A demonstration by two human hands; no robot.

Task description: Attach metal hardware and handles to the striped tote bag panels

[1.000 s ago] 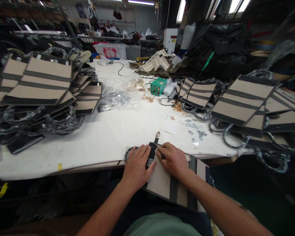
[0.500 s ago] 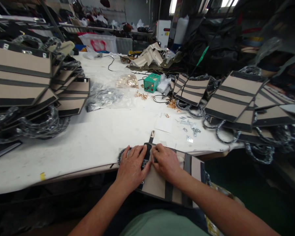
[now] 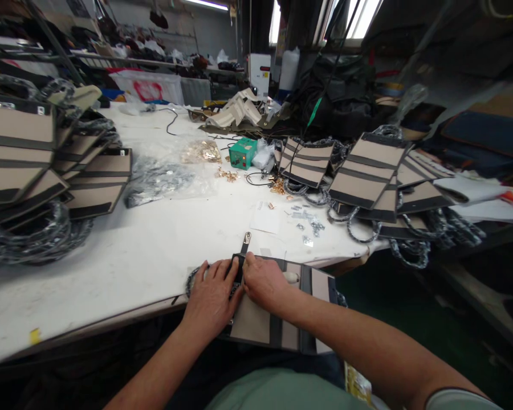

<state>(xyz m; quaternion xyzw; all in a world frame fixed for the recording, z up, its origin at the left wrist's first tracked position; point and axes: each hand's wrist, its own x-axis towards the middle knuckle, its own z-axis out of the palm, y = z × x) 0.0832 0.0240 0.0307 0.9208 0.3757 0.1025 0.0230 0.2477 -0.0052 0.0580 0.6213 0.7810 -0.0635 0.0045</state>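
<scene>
A beige bag panel with dark strips (image 3: 251, 326) lies before me at the table's front edge, partly overhanging it. My left hand (image 3: 211, 299) presses down on the dark end of the panel, fingers spread out. My right hand (image 3: 265, 283) is closed close beside the left, its fingertips at the dark band. From behind it sticks out the pale rounded handle of a tool (image 3: 291, 277), whose working end is hidden. A black strap with a metal end piece (image 3: 247, 239) points away from the panel. A wrapped handle loop (image 3: 191, 281) shows left of my left hand.
Stacked bag panels stand at the left (image 3: 19, 131) and right (image 3: 365, 171). Small silver plates (image 3: 312, 225), gold-coloured hardware (image 3: 277, 185), a white paper (image 3: 265, 219) and a green box (image 3: 243, 154) lie beyond my hands. Plastic bags (image 3: 162, 179) lie at centre left.
The view has swung to the right, so everything sits further left. My right fingers have drawn into a tighter grip and my left fingers have shifted slightly on the panel.
</scene>
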